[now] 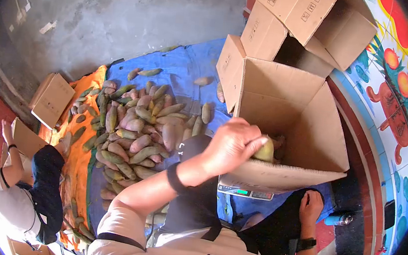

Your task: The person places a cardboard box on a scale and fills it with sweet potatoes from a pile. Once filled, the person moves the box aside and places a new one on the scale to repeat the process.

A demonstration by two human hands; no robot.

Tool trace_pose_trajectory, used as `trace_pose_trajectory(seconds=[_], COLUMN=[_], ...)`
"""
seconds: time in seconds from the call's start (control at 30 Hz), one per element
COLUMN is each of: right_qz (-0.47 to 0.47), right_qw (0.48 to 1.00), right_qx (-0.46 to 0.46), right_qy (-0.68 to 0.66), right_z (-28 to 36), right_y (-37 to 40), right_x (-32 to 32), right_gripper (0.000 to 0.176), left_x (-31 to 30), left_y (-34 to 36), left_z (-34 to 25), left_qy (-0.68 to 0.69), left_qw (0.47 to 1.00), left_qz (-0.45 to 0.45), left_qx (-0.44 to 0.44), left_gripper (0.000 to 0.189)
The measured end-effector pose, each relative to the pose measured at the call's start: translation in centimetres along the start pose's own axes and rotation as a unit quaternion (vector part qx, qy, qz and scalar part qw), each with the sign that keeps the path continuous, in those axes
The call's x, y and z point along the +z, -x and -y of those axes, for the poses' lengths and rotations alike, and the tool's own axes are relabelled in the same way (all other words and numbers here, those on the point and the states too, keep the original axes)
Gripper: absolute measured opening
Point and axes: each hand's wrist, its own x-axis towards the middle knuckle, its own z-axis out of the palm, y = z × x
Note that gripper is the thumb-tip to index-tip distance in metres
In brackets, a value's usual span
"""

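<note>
My left hand is closed around a long yellow-green vegetable, just inside the near rim of an open cardboard box. The back of the hand hides part of the vegetable. More produce shows dimly in the box. Under the box sits a scale with a lit green display. My right hand rests on my right knee with its fingers curled in, apart from the box. To the left of the box lies a large heap of long green and pinkish vegetables.
Blue sheeting and orange sheeting cover the floor. More open cartons stand behind the box. At the left, a co-worker sits near another carton. A blue bottle lies at the right.
</note>
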Motion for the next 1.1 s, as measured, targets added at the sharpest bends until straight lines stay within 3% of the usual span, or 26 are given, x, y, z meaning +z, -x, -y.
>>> trace_pose_trajectory(seconds=[0.03, 0.1, 0.33, 0.43, 0.77, 1.1], right_qz=[0.002, 0.003, 0.004, 0.000, 0.009, 0.018], right_qw=[1.000, 1.000, 1.000, 1.000, 0.999, 0.999], right_qx=[-0.001, -0.003, -0.015, -0.023, -0.024, -0.028], right_qy=[0.001, 0.002, 0.001, -0.003, 0.019, 0.020], right_z=[0.0, -0.1, 0.2, 0.7, 0.1, 0.5], right_y=[0.1, -0.1, -0.5, -0.7, -0.4, -0.7], right_x=[0.0, 0.0, 0.2, 0.2, 0.4, 0.5], right_gripper=[0.006, 0.006, 0.007, 0.007, 0.007, 0.007], left_x=[0.8, 1.3, 0.8, 0.8, -1.5, -7.5], left_y=[0.3, 0.4, -0.1, -0.1, 2.6, 13.5], left_z=[-0.1, 0.1, 0.6, 0.5, 1.1, 9.3], left_qy=[-0.028, -0.070, -0.121, -0.092, -0.082, -0.178], left_qw=[0.999, 0.997, 0.989, 0.995, 0.994, 0.934], left_qz=[0.014, 0.043, 0.074, 0.033, -0.046, -0.094], left_qx=[-0.031, -0.001, -0.031, 0.005, -0.062, -0.296], left_gripper=[0.021, 0.021, 0.016, 0.012, 0.013, 0.016])
